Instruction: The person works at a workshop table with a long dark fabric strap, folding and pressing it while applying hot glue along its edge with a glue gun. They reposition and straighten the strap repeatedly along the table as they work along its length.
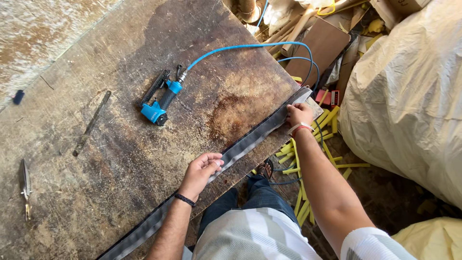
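Evidently mid-layout: my left hand pinned the grey strip flat along the bench edge, right hand pinching its far end. Stapler lay beyond my left hand; fastening probably followed.

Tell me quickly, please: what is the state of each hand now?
Left hand: fingers curled, pressing the grey strip at the table edge.
Right hand: fingers bent, gripping the strip near its far end.
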Demonstrator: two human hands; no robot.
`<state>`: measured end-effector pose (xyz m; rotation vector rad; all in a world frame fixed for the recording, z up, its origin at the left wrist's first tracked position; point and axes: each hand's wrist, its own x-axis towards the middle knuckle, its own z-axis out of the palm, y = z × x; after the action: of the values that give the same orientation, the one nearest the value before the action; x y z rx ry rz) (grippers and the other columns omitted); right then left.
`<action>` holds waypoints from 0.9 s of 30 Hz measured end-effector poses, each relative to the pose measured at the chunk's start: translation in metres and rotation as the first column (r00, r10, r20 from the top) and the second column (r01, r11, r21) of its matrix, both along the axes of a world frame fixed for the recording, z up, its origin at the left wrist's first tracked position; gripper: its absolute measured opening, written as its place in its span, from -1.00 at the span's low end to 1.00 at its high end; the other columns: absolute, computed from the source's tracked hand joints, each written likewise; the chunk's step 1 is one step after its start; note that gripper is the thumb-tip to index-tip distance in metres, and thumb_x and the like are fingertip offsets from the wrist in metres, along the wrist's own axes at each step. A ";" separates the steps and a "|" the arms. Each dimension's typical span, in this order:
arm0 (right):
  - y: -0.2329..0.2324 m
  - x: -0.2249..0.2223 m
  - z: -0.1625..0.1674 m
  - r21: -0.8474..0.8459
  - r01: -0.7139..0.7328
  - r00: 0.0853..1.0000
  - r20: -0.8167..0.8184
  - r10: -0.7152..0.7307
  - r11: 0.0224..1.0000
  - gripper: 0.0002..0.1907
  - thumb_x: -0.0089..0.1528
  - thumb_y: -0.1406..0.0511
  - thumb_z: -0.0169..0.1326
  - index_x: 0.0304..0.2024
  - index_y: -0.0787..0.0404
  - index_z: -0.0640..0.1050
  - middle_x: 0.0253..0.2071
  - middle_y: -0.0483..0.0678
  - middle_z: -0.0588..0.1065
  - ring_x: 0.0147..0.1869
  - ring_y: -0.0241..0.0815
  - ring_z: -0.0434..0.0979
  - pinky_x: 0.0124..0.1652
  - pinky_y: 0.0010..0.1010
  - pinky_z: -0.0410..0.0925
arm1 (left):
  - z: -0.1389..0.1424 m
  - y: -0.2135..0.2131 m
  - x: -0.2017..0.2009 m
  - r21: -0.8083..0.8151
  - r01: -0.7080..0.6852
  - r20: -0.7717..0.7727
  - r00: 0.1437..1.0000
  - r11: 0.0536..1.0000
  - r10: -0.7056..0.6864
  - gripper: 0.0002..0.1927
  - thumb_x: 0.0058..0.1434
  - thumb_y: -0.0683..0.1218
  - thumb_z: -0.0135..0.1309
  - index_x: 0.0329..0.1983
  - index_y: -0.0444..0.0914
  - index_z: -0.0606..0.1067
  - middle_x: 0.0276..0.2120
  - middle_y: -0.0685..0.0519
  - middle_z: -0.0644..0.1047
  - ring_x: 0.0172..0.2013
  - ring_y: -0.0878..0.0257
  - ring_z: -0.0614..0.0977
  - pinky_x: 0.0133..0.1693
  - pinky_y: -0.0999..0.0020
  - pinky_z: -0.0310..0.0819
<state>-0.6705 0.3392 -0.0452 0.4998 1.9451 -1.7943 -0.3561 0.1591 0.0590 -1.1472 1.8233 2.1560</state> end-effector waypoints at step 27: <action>0.043 0.094 0.092 -0.751 -0.069 0.998 -0.059 0.037 0.656 -0.89 0.23 0.45 0.00 -0.18 0.28 0.46 -0.25 -0.05 0.56 -0.20 -0.18 0.59 -0.11 -0.27 0.52 | 0.007 0.029 -0.192 -0.171 0.383 -0.361 0.833 0.908 -0.419 -0.79 0.31 -0.09 0.17 -0.08 -0.32 0.58 -0.25 0.05 0.67 -0.28 0.34 0.68 -0.20 0.38 0.61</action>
<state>-0.5764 0.3822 0.0467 0.1060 1.0222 -2.3546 -0.5479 0.1878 0.0661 -0.2917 2.0981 2.1629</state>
